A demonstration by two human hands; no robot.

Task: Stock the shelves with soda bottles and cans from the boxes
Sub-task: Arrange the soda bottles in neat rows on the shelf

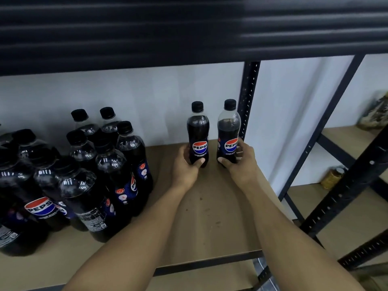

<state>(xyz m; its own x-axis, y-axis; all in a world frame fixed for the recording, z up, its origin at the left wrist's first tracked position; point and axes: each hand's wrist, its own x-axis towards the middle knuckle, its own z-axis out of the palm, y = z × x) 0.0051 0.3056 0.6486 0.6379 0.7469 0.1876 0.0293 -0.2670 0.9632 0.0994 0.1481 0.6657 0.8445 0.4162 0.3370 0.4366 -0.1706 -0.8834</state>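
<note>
Hands, left (185, 162) and right (239, 159), each grip an upright Pepsi bottle (198, 139) (228, 135) low on the wooden shelf (210, 206); releasing either bottle tilted could topple it.

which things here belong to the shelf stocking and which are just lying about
Part of the job: left hand gripping the left Pepsi bottle; right hand gripping the right Pepsi bottle; the group of Pepsi bottles already standing on the shelf board.

Lying about: yellow jar and a blurred packet on the neighbouring rack to the right.
</note>
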